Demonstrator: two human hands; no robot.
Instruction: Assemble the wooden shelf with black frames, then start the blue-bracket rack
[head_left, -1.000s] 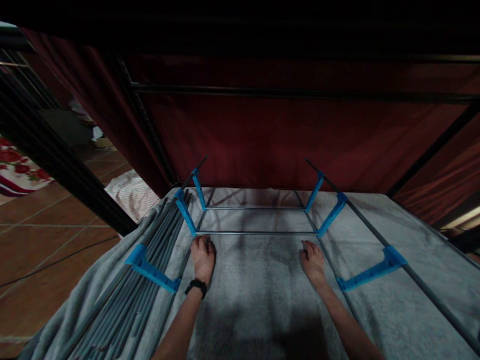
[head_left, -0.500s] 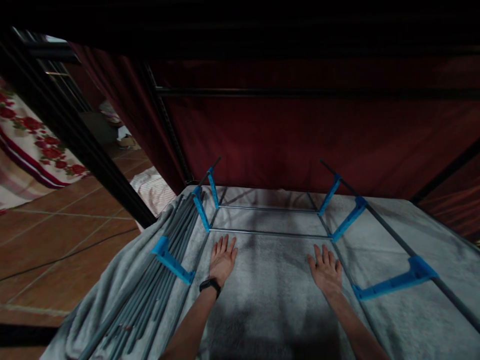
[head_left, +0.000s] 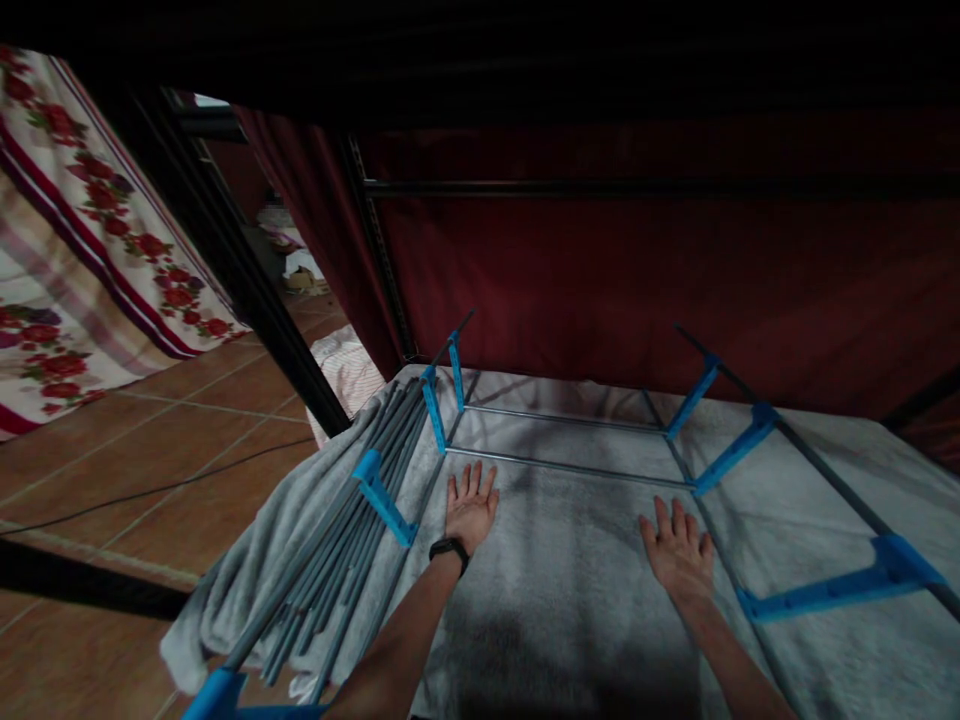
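My left hand (head_left: 471, 508) is palm up with its fingers stretched out and holds nothing. It is just right of the left side of a frame made of grey tubes and blue plastic connectors. A blue connector (head_left: 386, 500) of that frame stands to the left of this hand. My right hand (head_left: 677, 548), also palm up with fingers apart, is empty beside the right-side tube. To its right is another blue connector (head_left: 840, 590). Beyond both hands, a thin grey crossbar (head_left: 562, 465) links the two sides of the frame.
A bundle of loose grey tubes (head_left: 352, 530) lies on the grey blanket (head_left: 570, 590) at the left. Black bed posts (head_left: 262, 300) and a dark red curtain (head_left: 570, 280) enclose the bed. Left are a tiled floor (head_left: 225, 430), a cable and a flowered cloth (head_left: 97, 240).
The view has turned left, so the scene sits further right and more flowered cloth shows. Another blue connector has come into view at the bottom left. Both hands remain open, palms up.
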